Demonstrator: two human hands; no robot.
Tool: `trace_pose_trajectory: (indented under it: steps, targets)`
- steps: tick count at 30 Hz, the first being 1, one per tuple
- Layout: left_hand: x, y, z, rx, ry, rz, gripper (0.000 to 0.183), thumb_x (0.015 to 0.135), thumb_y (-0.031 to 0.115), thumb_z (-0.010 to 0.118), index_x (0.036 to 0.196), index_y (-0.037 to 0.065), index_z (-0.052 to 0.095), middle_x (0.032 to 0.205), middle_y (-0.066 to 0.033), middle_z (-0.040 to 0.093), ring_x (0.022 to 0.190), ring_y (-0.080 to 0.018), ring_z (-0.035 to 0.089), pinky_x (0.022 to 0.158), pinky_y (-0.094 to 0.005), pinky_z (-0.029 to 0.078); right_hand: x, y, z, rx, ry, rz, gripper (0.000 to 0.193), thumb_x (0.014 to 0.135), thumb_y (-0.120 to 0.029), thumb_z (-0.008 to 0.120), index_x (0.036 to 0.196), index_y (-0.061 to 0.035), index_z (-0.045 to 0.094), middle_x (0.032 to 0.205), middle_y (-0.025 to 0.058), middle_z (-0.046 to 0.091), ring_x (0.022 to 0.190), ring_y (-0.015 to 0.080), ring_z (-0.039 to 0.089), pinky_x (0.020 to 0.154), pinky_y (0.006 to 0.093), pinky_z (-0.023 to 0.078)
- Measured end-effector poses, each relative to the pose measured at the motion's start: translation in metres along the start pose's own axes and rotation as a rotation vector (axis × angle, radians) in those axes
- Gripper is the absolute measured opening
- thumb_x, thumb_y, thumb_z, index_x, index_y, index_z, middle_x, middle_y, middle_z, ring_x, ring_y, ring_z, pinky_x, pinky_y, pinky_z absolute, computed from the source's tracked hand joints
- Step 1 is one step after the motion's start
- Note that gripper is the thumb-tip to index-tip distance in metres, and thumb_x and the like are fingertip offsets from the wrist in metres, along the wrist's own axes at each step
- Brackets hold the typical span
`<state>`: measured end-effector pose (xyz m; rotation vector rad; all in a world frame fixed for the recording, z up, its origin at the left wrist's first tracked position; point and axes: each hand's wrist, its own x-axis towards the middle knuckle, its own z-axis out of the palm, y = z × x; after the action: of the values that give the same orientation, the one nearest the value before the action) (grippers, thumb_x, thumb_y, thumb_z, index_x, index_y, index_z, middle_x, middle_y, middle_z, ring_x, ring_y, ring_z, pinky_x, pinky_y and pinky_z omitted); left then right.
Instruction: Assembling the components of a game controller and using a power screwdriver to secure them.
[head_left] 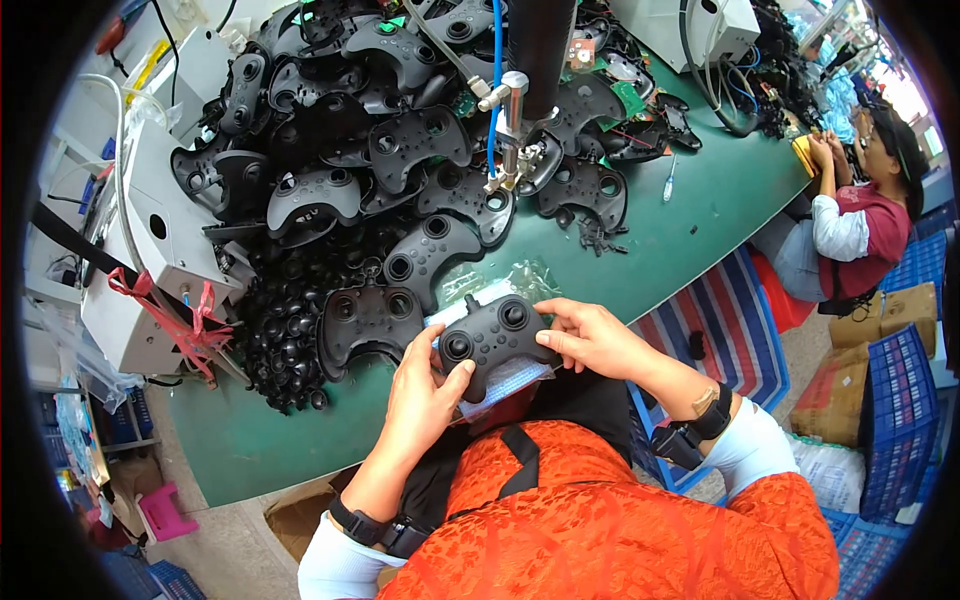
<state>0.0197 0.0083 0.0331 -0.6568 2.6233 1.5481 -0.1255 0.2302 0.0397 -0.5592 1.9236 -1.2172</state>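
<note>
Head view shows a black gamepad shell (495, 338) held just below the centre of the frame, above the near edge of the green desk (700, 240). The left hand (425, 385) is closed around its lower left grip, thumb resting by the left stick; the right hand (590, 335) pinches its right edge with fingers curled. Two thumbsticks sit in the shell's face, so the step in hand looks like fitting or checking the sticks. The next move would call for a steady grip and a press straight down on each stick so it seats evenly. Under the shell lies a clear plastic bag (500, 285). Left of it a heap of loose black thumbsticks (285, 340) spreads, and above, filling the upper middle, a pile of empty gamepad shells (380, 150). A hanging power screwdriver (512, 130) drops over the pile. At the right edge another person (860, 210) sits working.
</note>
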Motion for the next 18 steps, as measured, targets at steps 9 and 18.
trace_pose_trajectory:
  steps: [9, 18]
  targets:
    - [0.002, 0.018, -0.007, -0.391, -0.204, -0.237, 0.049, 0.091, 0.013, 0.073, 0.128, -0.001, 0.044, 0.101, -0.0107, 0.065, 0.087, -0.0146, 0.065, 0.066, -0.0287, 0.057, -0.001, 0.010, 0.007, 0.099, 0.017, 0.036, 0.048, 0.094, -0.024, 0.068, 0.130, 0.0047, 0.055, 0.073, 0.0032, 0.061, 0.057, 0.0100, 0.059, 0.051, 0.0264, 0.050]
    - [0.000, -0.006, 0.009, -0.812, -0.240, -0.090, 0.050, 0.090, 0.006, 0.074, 0.127, 0.005, 0.040, 0.112, -0.0112, 0.067, 0.099, -0.0153, 0.065, 0.086, -0.0305, 0.053, -0.002, -0.009, 0.000, 0.156, -0.081, 0.065, 0.050, 0.090, -0.034, 0.075, 0.121, 0.0006, 0.056, 0.075, 0.0012, 0.060, 0.058, 0.0090, 0.053, 0.050, 0.0267, 0.043]
